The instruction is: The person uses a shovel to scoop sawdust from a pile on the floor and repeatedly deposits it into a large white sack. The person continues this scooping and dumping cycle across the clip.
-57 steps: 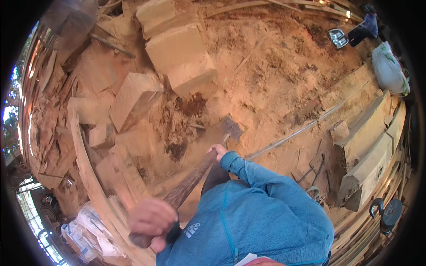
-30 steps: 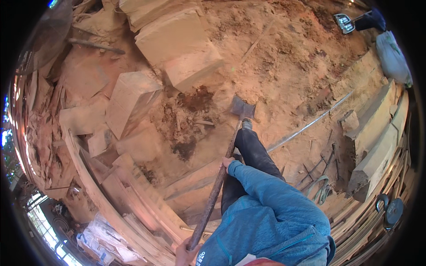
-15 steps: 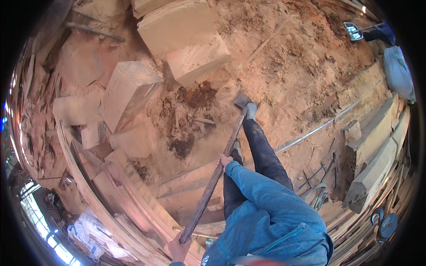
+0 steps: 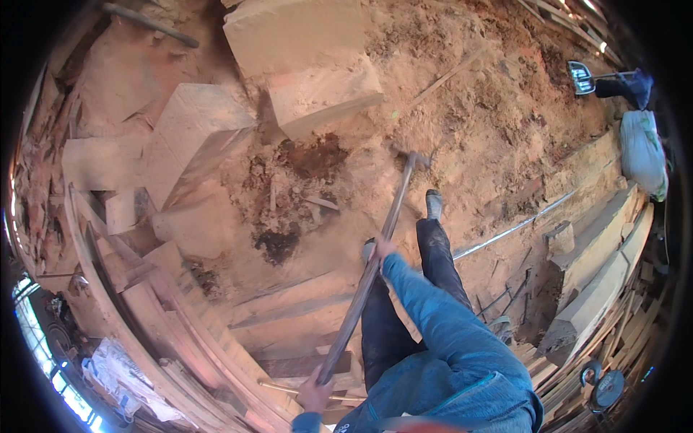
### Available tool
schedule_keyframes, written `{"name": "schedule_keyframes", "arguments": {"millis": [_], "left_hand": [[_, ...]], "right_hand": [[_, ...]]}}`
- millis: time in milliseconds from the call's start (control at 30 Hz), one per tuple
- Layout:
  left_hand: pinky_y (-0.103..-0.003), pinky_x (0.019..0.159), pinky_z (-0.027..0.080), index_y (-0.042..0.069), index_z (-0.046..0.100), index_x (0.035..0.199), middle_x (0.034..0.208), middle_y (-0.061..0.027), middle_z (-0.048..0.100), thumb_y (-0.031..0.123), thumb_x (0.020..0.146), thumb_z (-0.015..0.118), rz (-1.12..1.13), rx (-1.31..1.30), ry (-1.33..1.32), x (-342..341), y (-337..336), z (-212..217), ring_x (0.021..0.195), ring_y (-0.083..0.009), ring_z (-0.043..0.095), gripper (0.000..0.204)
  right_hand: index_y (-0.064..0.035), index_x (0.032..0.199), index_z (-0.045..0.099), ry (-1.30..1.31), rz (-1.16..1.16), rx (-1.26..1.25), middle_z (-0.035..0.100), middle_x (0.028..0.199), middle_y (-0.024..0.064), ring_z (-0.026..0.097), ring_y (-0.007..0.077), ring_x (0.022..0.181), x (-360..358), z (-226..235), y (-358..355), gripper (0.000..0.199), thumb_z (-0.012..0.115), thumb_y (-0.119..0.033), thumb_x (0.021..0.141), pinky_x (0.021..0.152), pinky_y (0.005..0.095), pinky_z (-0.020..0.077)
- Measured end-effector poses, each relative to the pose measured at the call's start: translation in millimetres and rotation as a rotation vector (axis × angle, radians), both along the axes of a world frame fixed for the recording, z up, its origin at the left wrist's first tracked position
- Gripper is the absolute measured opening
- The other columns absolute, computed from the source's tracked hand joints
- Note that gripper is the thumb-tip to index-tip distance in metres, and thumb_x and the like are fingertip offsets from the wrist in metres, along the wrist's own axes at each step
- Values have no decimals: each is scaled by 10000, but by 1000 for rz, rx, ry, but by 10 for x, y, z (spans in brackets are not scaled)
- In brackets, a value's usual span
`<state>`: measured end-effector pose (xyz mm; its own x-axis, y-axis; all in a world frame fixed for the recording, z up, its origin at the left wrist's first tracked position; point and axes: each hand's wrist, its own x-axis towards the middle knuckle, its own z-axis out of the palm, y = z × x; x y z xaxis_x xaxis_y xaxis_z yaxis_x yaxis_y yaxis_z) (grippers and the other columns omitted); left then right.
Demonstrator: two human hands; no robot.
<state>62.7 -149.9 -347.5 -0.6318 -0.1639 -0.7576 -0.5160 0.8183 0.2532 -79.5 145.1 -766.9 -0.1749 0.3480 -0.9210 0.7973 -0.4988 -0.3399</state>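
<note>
A long-handled hoe (image 4: 361, 296) slants from the lower middle up to the sawdust-covered ground. My left hand (image 4: 315, 393) is closed round the handle near its lower end. Further up the shaft, about midway, my right hand (image 4: 382, 250) grips it too, its sleeve reaching across from the right. At the far end, the hoe's metal head (image 4: 413, 156) is at the loose sawdust (image 4: 426, 133), just beyond my right foot (image 4: 434, 204). Whether the blade is sunk in cannot be made out.
Large squared timber blocks (image 4: 303, 43) lie at the far left and centre. Long planks (image 4: 173, 303) line the left, thick beams (image 4: 592, 289) the right. A white sack (image 4: 642, 155) stands at far right, near a shovel (image 4: 580, 78). A silvery strip (image 4: 512, 225) crosses the ground.
The hoe head has moved slightly right and away from my foot. My right foot has drawn nearer to me. Both hands keep their hold and have shifted a little right.
</note>
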Motion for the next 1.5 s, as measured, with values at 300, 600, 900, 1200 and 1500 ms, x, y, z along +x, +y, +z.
{"name": "schedule_keyframes", "arguments": {"millis": [300, 600, 900, 1200, 1500], "left_hand": [[-422, 639, 537, 136, 685, 1040, 728, -158, 680, 323, 638, 793, 63, -33, 27, -487, 1088, -623, 695, -339, 677, 457], [-503, 613, 509, 100, 599, 786, 635, -158, 632, 254, 671, 696, -99, -341, -176, 298, 1212, -1699, 640, -392, 641, 215], [-491, 575, 491, 106, 544, 778, 609, -145, 604, 222, 652, 685, -21, -344, -200, 826, 2011, -1503, 627, -388, 623, 222], [-471, 552, 492, 100, 544, 735, 614, -147, 601, 251, 610, 716, 24, -458, -232, 1157, 2284, -1056, 594, -390, 613, 261], [-429, 636, 507, 71, 594, 836, 733, -125, 632, 194, 615, 718, 65, -412, -268, 1543, 2421, -1149, 688, -341, 629, 282]], "right_hand": [[-55, 819, 483, 0, -174, -178, 486, 574, 82, 511, 225, 467, -1155, -15, 1372, 228, 621, -228, 873, 437, 397, 488], [-84, 743, 434, -91, -165, -304, 445, 535, 68, 465, 220, 431, -1103, -825, 1736, 237, 586, -217, 868, 432, 410, 455], [-86, 766, 432, -222, -145, -363, 411, 533, 58, 437, 212, 421, -871, -503, 2366, 185, 561, -185, 855, 419, 400, 433], [-130, 745, 422, -217, -94, -440, 381, 531, 28, 414, 189, 443, -1376, -739, 3034, 203, 554, -213, 876, 435, 371, 409], [-144, 694, 383, -223, -135, -499, 313, 513, 7, 371, 174, 431, -1144, -516, 3249, 246, 542, -207, 870, 438, 353, 388]]}}
